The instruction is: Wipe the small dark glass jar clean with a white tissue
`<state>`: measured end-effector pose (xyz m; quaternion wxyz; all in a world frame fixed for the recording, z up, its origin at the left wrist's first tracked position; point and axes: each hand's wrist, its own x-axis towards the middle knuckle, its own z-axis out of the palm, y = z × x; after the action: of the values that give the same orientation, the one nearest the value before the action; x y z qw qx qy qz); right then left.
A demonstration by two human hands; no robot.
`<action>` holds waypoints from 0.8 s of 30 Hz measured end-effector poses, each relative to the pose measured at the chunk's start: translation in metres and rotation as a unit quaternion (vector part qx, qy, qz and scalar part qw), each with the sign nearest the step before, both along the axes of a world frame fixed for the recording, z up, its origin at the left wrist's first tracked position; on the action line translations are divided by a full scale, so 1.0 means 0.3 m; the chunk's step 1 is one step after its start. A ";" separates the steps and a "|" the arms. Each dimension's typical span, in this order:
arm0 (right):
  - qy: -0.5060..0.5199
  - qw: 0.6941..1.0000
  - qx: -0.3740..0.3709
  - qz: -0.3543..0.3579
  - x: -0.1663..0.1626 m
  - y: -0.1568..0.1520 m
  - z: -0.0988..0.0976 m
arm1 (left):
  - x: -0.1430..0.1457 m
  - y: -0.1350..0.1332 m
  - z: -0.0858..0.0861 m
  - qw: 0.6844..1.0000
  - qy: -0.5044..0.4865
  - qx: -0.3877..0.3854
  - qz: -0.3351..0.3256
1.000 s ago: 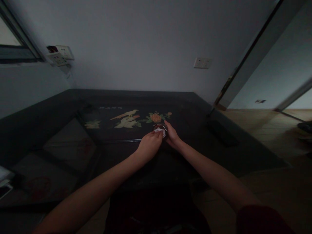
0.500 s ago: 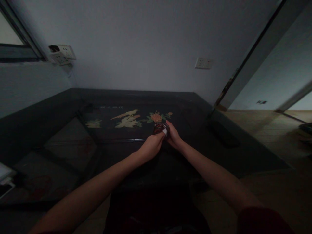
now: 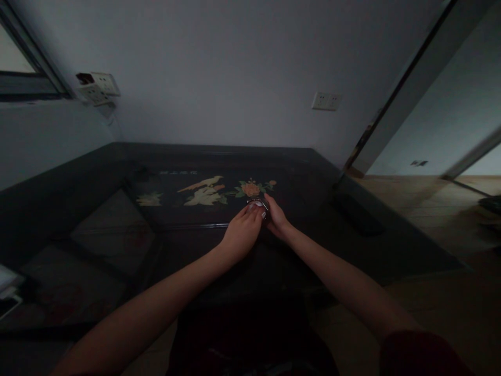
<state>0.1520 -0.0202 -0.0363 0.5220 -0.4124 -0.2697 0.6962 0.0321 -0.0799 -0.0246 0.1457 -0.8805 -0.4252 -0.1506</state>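
A small, dark, shiny round object (image 3: 266,206) with a glassy rim is between my hands above the table; its kind cannot be made out in the dim light. My right hand (image 3: 277,216) wraps around its right side, thumb on the near edge. Over its top and left side lies my left hand (image 3: 246,230), fingers bent onto or into it, which hides most of the object. Small whitish spots show at the left fingertips; whether they are nails or a scrap of white material is unclear.
A dark glass-topped table (image 3: 422,256) with a bird-and-flower picture (image 3: 205,190) stands against a pale wall. A black oblong item (image 3: 358,214) rests at the right. White items (image 3: 10,287) sit at the left edge. Wall sockets (image 3: 326,101) are behind.
My left hand has turned, and its fingers now extend over the top of the dark object, covering more of it. My right hand keeps its hold almost unmoved.
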 end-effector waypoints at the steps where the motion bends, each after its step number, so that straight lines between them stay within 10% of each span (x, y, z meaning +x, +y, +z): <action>1: -0.003 1.000 0.009 0.003 0.000 0.001 -0.003 | 0.003 -0.007 0.003 1.000 0.008 0.003 0.011; 9: -0.049 0.996 0.072 0.019 0.000 0.019 -0.042 | 0.014 -0.047 0.067 0.996 0.035 -0.073 0.026; 17: -0.073 0.991 0.108 0.034 0.013 0.017 -0.048 | -0.001 -0.026 0.052 0.966 -0.163 -0.199 0.029; 24: -0.033 0.999 0.033 0.006 0.005 0.010 -0.024 | 0.005 0.000 0.012 0.970 -0.197 -0.141 -0.023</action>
<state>0.1535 -0.0173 -0.0435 0.5220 -0.4157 -0.3120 0.6763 0.0336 -0.0799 -0.0210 -0.0696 -0.8548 -0.4420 -0.2629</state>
